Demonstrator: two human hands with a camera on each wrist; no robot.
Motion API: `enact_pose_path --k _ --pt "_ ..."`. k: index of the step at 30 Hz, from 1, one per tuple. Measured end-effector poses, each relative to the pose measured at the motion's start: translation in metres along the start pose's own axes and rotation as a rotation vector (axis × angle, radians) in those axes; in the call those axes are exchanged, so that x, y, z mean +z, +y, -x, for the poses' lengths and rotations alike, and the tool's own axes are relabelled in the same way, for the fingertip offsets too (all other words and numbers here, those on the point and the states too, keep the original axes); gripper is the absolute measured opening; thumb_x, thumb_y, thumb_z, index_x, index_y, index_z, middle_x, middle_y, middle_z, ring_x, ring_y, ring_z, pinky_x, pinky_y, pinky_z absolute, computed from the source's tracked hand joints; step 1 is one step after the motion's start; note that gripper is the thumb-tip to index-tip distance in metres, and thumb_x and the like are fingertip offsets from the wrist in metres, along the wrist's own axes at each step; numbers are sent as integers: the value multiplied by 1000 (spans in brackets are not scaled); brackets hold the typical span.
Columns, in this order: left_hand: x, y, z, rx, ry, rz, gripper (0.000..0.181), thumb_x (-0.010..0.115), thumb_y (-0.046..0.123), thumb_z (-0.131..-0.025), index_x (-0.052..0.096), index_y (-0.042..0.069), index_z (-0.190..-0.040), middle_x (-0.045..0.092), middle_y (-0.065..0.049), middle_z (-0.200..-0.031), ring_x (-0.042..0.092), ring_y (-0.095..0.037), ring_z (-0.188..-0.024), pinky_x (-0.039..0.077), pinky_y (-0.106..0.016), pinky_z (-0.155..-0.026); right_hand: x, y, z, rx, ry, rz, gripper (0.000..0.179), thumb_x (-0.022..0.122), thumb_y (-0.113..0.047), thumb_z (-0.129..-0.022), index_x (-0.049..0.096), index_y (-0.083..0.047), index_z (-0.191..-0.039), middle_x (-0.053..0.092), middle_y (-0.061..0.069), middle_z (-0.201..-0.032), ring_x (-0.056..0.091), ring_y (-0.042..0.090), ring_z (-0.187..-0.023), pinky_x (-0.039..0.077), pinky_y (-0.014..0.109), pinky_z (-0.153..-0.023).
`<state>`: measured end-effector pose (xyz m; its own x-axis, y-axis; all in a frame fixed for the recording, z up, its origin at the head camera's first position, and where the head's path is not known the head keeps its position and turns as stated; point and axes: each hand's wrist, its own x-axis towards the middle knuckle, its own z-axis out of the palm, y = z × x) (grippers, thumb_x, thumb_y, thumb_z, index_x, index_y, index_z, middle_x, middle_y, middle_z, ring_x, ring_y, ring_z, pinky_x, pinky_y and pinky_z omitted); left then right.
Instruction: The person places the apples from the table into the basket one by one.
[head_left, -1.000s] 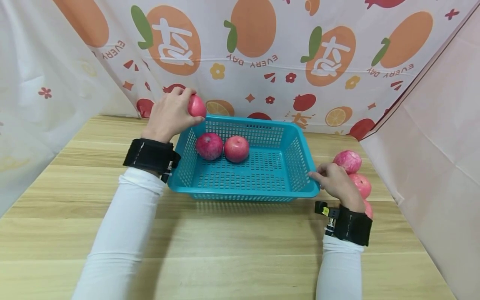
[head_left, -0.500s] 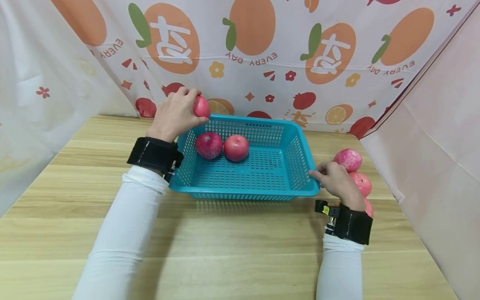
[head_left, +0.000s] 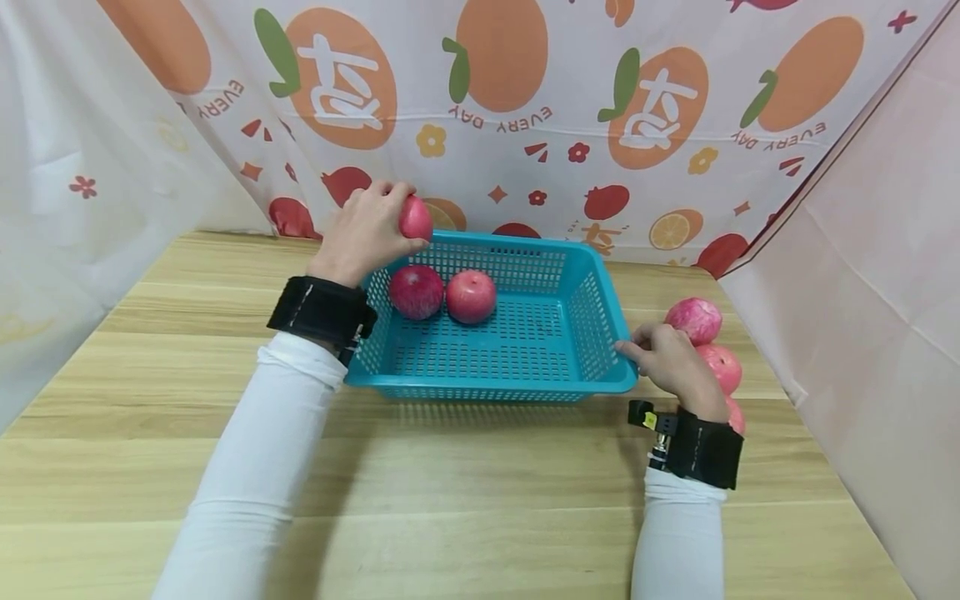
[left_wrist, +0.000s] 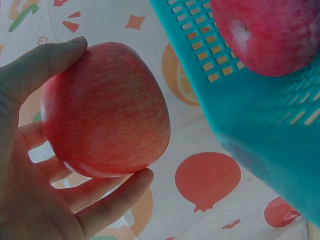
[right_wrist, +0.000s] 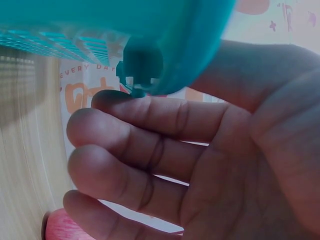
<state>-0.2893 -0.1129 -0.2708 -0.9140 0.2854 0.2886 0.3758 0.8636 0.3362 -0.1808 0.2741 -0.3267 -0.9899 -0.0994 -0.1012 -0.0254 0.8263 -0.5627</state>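
Observation:
A red apple is in my left hand, above the back left corner of the blue-green plastic basket. In the left wrist view the thumb lies on one side of the apple and the curled fingers on the other. Two fruits sit at the left inside the basket: a dark red apple and a lighter red apple. My right hand pinches the basket's rim near its front right corner, thumb on one side and index finger beneath.
To the right of the basket, a pink streaked fruit, a red apple and a third red fruit form a line on the wooden table, the latter two partly behind my right hand. A printed curtain hangs behind the basket.
My left hand has moved a little to the right with the apple, coming further over the basket's back left corner. The right hand keeps its grip on the rim; the other fruits stay put.

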Motion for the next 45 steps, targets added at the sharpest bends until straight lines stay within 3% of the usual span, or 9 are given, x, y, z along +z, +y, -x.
enact_pose_path --k 21,39,45 --pt "13 20 -9 72 11 -27 71 81 26 -85 50 1 -144 53 -26 -135 56 -44 -114 53 -59 -92 1 0 0 11 3 -3 31 60 -21 -104 67 8 -109 68 11 -83 61 25 -78 54 32 -71" --pt "31 45 -16 88 -42 -86 73 80 32 -87 48 3 -146 52 -24 -138 54 -43 -117 54 -57 -92 0 -1 0 9 -5 -6 31 60 -21 -104 68 8 -110 68 11 -84 61 26 -79 54 32 -71" --pt "36 51 -17 102 -57 -68 74 81 31 -87 47 4 -147 50 -23 -139 53 -42 -120 54 -56 -92 0 -1 0 4 0 -6 30 60 -20 -103 67 8 -109 68 11 -84 61 26 -79 54 32 -71"
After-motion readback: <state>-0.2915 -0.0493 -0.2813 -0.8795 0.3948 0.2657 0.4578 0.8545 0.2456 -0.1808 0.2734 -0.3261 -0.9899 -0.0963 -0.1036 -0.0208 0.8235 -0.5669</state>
